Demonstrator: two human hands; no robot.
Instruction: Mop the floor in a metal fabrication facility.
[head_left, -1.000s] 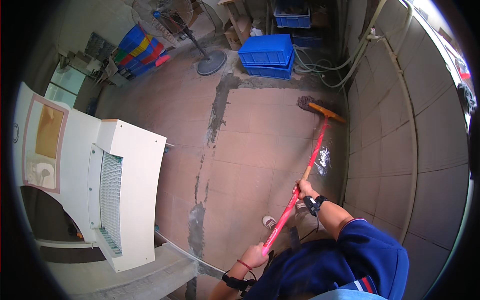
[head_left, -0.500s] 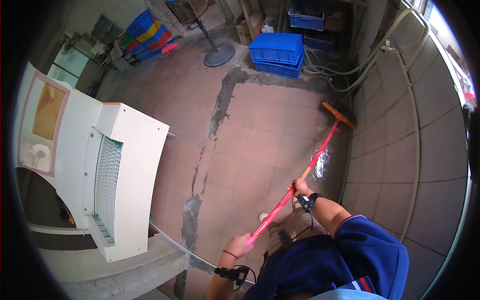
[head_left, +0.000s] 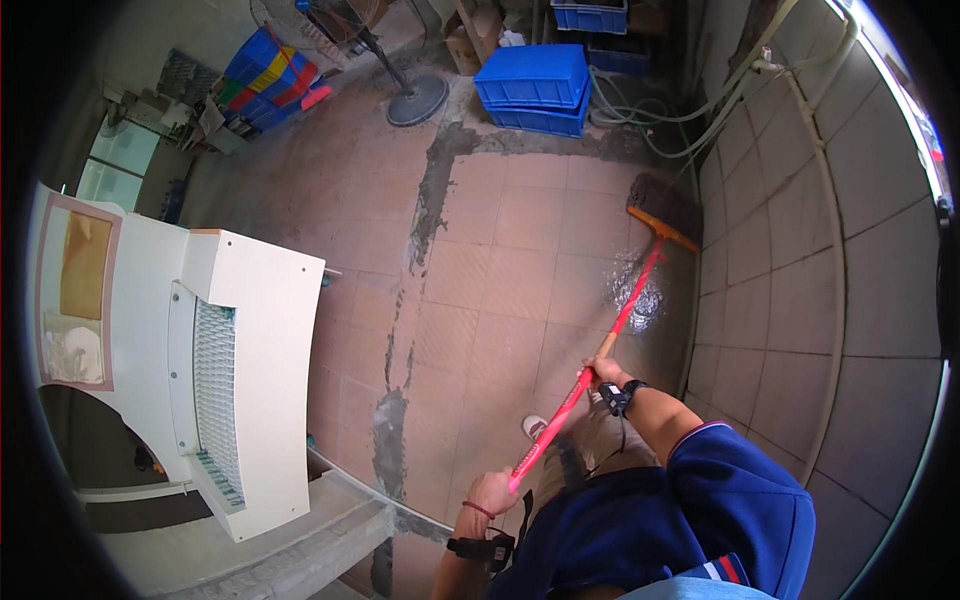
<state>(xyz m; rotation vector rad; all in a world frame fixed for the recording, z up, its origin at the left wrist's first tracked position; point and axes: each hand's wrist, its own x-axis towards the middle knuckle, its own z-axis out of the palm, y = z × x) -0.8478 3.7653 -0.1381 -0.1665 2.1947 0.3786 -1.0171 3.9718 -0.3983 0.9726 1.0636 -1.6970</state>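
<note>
I hold a push broom with a long red handle across the floor ahead of me. My left hand is closed around the handle's near end, low in the view. Further along, my right hand grips the handle beside a tan section. The broom's orange head rests on the floor at the far right, close to the tiled wall. A dark mass that looks like bristles shows just beyond the head. Between the head and my right hand lies a shiny wet patch.
The tiled wall with a pipe runs along my right. A white machine stands at left above a concrete ledge. Toward the back are stacked blue crates, a coiled hose, a fan base and colored bins.
The broom's head now sits squarer to me and slightly further from the wall. More of the dark mass and wet patch shows. Both hands keep hold of the handle; the view has shifted slightly.
</note>
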